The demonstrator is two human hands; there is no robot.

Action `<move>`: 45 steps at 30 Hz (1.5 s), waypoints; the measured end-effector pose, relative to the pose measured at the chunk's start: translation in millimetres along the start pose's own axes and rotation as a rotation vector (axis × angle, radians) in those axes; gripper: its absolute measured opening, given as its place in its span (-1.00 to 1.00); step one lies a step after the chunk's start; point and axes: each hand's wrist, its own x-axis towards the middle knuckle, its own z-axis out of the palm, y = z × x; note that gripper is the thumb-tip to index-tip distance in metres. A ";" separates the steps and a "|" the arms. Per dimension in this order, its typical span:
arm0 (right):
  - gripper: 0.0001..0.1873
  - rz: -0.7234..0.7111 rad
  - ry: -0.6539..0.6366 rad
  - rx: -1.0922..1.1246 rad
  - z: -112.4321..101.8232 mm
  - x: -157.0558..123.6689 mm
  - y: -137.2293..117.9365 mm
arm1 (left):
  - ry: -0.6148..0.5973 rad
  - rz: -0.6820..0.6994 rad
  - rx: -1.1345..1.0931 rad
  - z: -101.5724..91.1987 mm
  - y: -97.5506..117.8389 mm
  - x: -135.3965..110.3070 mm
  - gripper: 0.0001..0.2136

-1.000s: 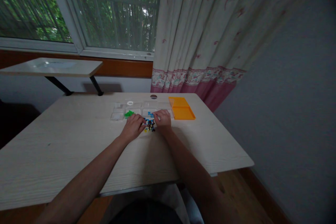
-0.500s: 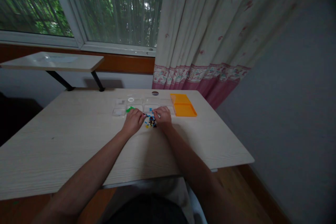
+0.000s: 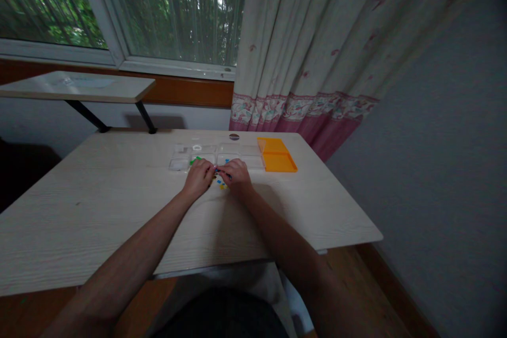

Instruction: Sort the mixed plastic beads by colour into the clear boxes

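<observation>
My left hand [image 3: 199, 178] is closed in a pinch at the near edge of the clear boxes. My right hand [image 3: 236, 175] is also pinched, its fingertips almost meeting the left ones. A tiny dark and blue bit shows where the fingertips come together, too small to name. Just below the fingers lie small loose pieces, among them blue ones [image 3: 219, 181] and yellow ones [image 3: 223, 187]; my right hand hides part of this heap. Green pieces [image 3: 195, 160] sit in a clear compartment behind my left hand, and a few blue pieces [image 3: 227, 161] lie behind the right.
A row of clear plastic boxes [image 3: 251, 151] stands beyond my hands, with an open orange case [image 3: 279, 162] at its right. On the left a raised shelf [image 3: 119, 90] on black legs stands over the pale table [image 3: 99, 211]. A curtain hangs behind.
My right hand has moved left and its fingertips have come up to those of my left hand. It now covers more of the loose pieces. The view has tilted slightly.
</observation>
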 end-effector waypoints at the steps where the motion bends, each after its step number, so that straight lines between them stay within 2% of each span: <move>1: -0.79 -0.002 0.002 -0.005 0.3 0.4 0.6 | -0.006 0.008 -0.004 0.1 0.0 0.1 -0.65; 10: -0.81 -0.025 -0.022 -0.043 -0.6 1.2 -3.2 | -0.003 0.015 -0.024 -1.9 3.7 2.0 -0.62; 14: -0.81 -0.015 0.012 -0.023 -10.2 6.7 2.2 | 0.030 0.007 -0.029 -7.0 8.7 1.2 -0.64; 19: -0.76 0.184 0.220 0.023 -30.9 19.8 28.3 | 0.028 0.091 0.049 -10.5 17.8 -3.0 -0.66; 21: -0.75 0.252 0.248 0.003 -34.6 23.8 37.7 | -0.009 0.135 0.071 -13.3 18.1 -0.6 -0.68; 24: -0.78 0.263 0.213 -0.045 -32.2 26.3 45.3 | -0.073 0.209 0.075 -22.0 12.3 9.9 -0.72; 27: -0.82 0.209 0.149 -0.076 -24.8 26.1 48.5 | -0.091 0.236 0.077 -31.2 4.4 20.0 -0.74; 33: -0.82 0.127 0.064 -0.140 -12.7 21.1 53.9 | -0.018 0.196 0.036 -27.0 1.7 10.8 -0.73; 36: -0.78 0.153 0.102 -0.132 -11.3 17.0 55.0 | 0.009 0.156 -0.007 -22.3 2.4 4.4 -0.74; 41: -0.75 0.165 0.138 -0.096 -11.5 14.3 53.3 | -0.033 0.153 -0.049 -22.7 -0.6 3.1 -0.74; 45: -0.76 0.124 0.121 -0.063 -8.4 14.7 50.5 | -0.155 0.252 -0.080 -25.0 -1.9 1.1 -0.80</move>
